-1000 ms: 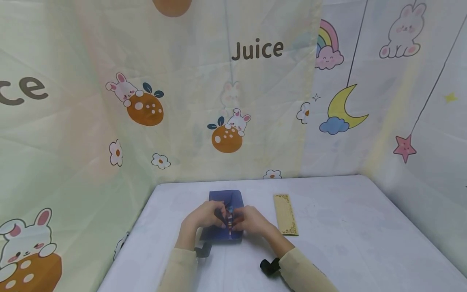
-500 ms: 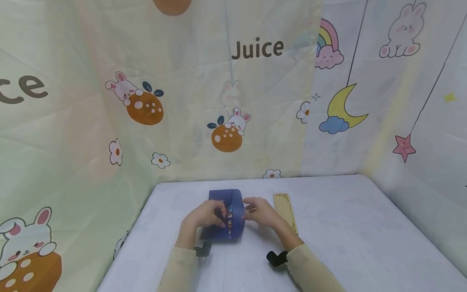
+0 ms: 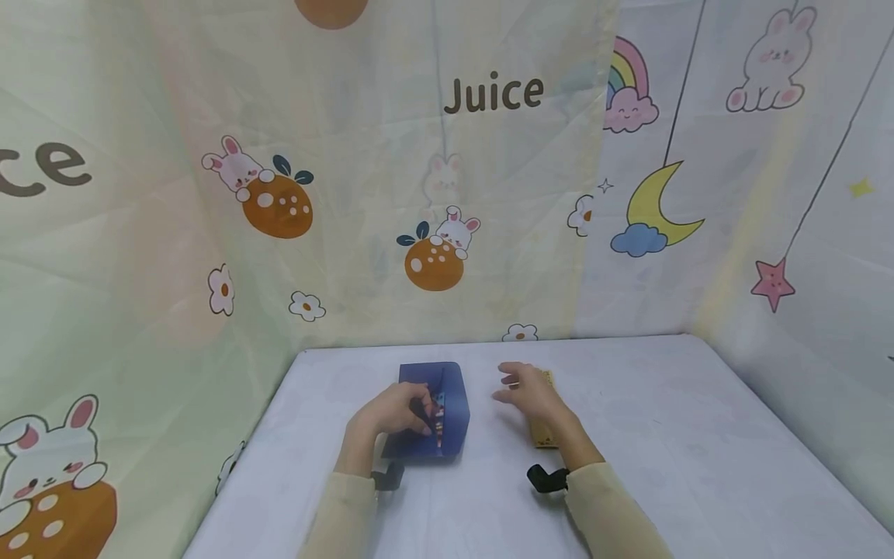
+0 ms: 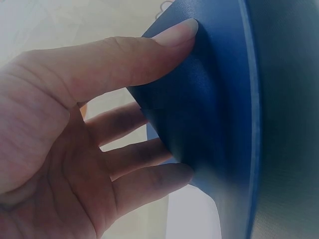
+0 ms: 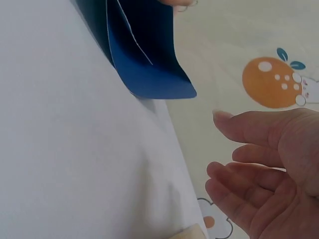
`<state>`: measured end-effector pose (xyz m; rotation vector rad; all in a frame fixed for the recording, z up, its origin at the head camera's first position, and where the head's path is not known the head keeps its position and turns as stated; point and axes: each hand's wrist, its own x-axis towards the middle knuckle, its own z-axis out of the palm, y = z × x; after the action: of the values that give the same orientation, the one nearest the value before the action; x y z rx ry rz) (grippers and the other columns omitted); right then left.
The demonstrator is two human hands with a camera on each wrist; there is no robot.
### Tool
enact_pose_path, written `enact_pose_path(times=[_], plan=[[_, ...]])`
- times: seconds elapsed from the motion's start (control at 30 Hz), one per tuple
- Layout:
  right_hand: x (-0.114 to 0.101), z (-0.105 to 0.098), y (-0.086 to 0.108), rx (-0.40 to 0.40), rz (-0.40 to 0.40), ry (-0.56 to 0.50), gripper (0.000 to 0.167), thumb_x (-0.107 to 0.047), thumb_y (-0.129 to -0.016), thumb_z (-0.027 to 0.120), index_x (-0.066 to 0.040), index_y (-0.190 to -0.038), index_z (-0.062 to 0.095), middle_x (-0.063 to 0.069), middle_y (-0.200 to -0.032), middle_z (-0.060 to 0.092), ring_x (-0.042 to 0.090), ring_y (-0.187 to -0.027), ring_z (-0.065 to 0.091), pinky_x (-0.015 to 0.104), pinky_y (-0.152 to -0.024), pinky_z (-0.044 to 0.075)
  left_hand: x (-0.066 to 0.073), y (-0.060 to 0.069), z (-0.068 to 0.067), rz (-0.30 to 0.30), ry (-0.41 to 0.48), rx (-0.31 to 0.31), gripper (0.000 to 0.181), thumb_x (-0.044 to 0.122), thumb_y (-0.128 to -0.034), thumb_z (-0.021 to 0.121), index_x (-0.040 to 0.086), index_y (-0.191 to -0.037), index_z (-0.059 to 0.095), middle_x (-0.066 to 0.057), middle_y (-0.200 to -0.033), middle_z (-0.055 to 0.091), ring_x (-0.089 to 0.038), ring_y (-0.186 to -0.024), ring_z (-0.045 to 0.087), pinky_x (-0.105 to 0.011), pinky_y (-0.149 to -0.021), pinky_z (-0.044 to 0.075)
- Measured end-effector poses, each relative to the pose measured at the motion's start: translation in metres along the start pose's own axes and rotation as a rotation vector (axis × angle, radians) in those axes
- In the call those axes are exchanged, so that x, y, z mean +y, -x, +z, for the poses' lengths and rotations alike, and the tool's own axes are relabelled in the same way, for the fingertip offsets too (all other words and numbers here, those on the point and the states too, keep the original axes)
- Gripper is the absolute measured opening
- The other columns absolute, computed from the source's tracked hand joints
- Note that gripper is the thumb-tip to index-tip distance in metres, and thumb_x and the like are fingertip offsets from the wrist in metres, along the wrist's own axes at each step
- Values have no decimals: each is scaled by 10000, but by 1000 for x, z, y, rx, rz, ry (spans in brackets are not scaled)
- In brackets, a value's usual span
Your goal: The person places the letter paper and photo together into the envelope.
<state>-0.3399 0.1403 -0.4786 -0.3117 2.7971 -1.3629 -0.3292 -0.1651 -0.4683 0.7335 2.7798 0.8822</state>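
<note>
A blue paper envelope (image 3: pixel 457 415) lies on the white table, its flap spread to the right. My left hand (image 3: pixel 394 410) pinches the edge of its pocket, thumb on one side and fingers behind, as the left wrist view shows on the blue paper (image 4: pixel 219 74). A strip of colourful print (image 3: pixel 439 423) shows in the pocket's mouth; what it belongs to is hidden. My right hand (image 3: pixel 534 396) hovers over a yellow card (image 3: pixel 545 436) with an ornate border, covering much of it. In the right wrist view its relaxed fingers hold nothing.
The white table (image 3: pixel 628 435) reaches back to a patterned cloth backdrop (image 3: pixel 363 194). Cloth also hangs along the left and right sides. Dark camera mounts (image 3: pixel 548 478) sit at the wrists.
My right hand has left the envelope and moved right, over the yellow card. The left hand keeps its pinch on the pocket edge.
</note>
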Motion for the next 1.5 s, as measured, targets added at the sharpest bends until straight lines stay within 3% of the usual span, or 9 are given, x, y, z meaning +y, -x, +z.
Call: enact_pose_path(times=[0.2, 0.5, 0.73, 1.1, 1.37, 1.5], plan=[[4, -8, 0, 2, 9, 14, 586, -196, -933, 766, -69, -1467, 562, 177, -1354, 686, 380, -1280, 637, 559, -1043, 525, -1, 1, 1, -7, -1, -2, 320, 123, -701, 929, 244, -812, 654, -179, -1531, 559, -408, -1476, 466, -589, -1218, 336], [10, -13, -2, 5, 37, -1, 590, -188, -937, 762, -36, -1467, 552, 207, -1368, 672, 395, -1300, 621, 580, -1085, 486, 0, 0, 1, -18, 1, -2, 317, 124, -699, 929, 241, -814, 658, -187, -1533, 555, -412, -1460, 485, -572, -1168, 409], [14, -16, -2, 7, 42, 4, 590, -190, -944, 755, -19, -1468, 544, 229, -1353, 676, 410, -1295, 621, 583, -1090, 478, -1, 1, 1, -20, 4, -6, 318, 131, -707, 931, 251, -818, 658, -174, -1536, 556, -395, -1477, 469, -571, -1198, 375], [19, -18, -3, 15, 114, 11, 584, -233, -967, 731, -41, -1483, 535, 226, -1383, 651, 408, -1302, 603, 572, -1071, 494, 2, 2, 0, -28, 2, -9, 316, 122, -711, 929, 239, -820, 657, -177, -1534, 557, -410, -1480, 460, -596, -1204, 355], [21, -20, -2, 20, 107, 34, 603, -235, -964, 731, 15, -1473, 525, 271, -1433, 604, 432, -1334, 578, 570, -1076, 493, 1, 1, 1, -22, 4, -8, 324, 117, -705, 931, 239, -822, 655, -169, -1532, 562, -400, -1479, 465, -585, -1197, 370], [23, -22, -1, 17, 91, 60, 609, -238, -972, 721, 41, -1472, 515, 279, -1498, 545, 452, -1404, 508, 594, -1138, 433, 2, 1, 1, -22, 4, -8, 325, 116, -704, 931, 241, -821, 654, -171, -1531, 562, -404, -1472, 472, -577, -1184, 389]])
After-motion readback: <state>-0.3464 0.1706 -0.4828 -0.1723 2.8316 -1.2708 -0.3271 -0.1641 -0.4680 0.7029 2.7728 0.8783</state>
